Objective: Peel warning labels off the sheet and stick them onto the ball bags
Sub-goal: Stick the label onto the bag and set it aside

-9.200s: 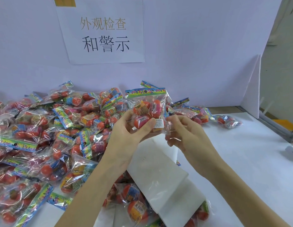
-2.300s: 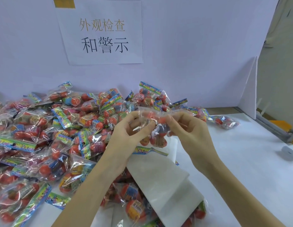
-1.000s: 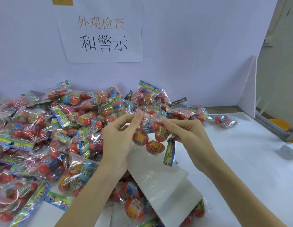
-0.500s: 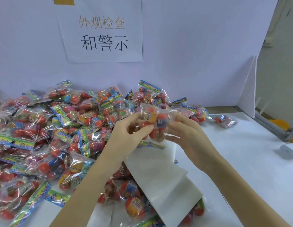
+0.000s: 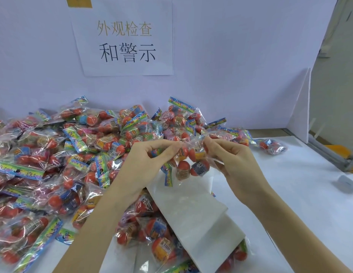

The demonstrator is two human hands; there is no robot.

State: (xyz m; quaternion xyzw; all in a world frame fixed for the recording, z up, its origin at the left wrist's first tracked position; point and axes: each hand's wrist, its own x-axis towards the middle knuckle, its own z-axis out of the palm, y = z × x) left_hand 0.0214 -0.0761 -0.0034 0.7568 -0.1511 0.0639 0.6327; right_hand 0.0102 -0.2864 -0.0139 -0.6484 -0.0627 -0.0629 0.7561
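Two forearms reach in from the near edge over a white table (image 5: pixel 290 194), where white sheets (image 5: pixel 191 213) lie overlapped on top of some of the ball bags, running from the near edge toward the hands. A broad heap of ball bags (image 5: pixel 53 164), clear film with red balls and bright printed strips, covers the left half of the table back to the pale wall. The left hand (image 5: pixel 144 160) and the right hand (image 5: pixel 231 160) hold one ball bag (image 5: pixel 188 162) up between them above the sheets: each hand pinches the bag's upper film edge between thumb and forefinger, the other fingers curled, and the balls and the printed strip hang down below. A small white object (image 5: pixel 347 181) lies at the right edge. On the wall hangs a paper sign (image 5: pixel 126 36) with Chinese characters; a white panel (image 5: pixel 299 109) stands at the right
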